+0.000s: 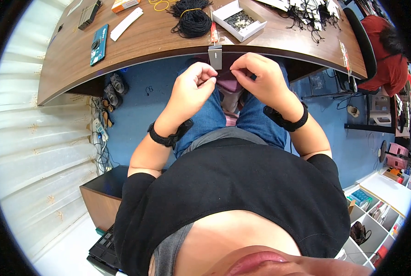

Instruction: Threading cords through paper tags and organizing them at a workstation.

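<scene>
My left hand (195, 88) is raised over my lap, thumb and fingertips pinched together. Opposite it, my right hand (261, 77) also pinches thumb against forefinger. A small gap separates the two pinches. Anything between the fingertips is too fine to make out. Just beyond them, a small grey rectangular piece (215, 59) is fixed at the table's front edge, with a red-orange strip (214, 31) behind it. Close by on the table lie a bundle of black cord (190, 23) bound by a yellow band and an open white box (253, 30) containing small dark and light bits.
On the brown table (143, 43), white tags with black strings (309, 18) are piled at the right. A teal box (99, 45), a white strip (126, 24) and yellow rubber bands (159, 5) lie leftward. A person in red (376, 55) sits at the far right.
</scene>
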Available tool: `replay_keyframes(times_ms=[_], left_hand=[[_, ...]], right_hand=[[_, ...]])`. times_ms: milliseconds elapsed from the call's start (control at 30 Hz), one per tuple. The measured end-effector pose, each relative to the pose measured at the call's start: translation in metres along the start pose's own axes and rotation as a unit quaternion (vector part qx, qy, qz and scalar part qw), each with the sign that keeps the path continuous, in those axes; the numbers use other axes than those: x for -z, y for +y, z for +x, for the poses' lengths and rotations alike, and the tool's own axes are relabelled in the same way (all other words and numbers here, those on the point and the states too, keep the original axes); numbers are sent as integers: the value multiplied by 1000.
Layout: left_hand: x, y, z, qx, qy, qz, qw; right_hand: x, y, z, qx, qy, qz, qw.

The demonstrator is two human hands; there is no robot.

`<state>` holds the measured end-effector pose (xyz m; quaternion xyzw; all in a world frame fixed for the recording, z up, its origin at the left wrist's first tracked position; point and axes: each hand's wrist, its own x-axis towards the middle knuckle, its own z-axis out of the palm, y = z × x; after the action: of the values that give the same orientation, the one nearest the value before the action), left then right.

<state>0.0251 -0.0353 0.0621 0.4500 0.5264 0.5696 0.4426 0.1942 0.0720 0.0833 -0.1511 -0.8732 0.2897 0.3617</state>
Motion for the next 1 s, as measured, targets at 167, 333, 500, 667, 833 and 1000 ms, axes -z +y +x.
replay_keyframes(times_ms=[167,333,500,667,833,1000], left_hand=[[7,-3,6,-124,0,264,956],[17,-11,9,233,-53,-313,919],[5,-29,11,286,6,-376,881],[-3,-36,1,109,29,-72,991],[-1,-35,0,-21,-22,118,993],[3,-33,3,52,-62,90,993]], right_hand=[[-8,7,-5,79,47,-100,991],[-37,11,-28,102,69,-147,981],[-56,8,-34,83,66,-133,985],[-45,12,-22,89,80,-99,988],[-45,20,-20,34,103,-35,994],[-38,18,-14,53,47,-20,997]])
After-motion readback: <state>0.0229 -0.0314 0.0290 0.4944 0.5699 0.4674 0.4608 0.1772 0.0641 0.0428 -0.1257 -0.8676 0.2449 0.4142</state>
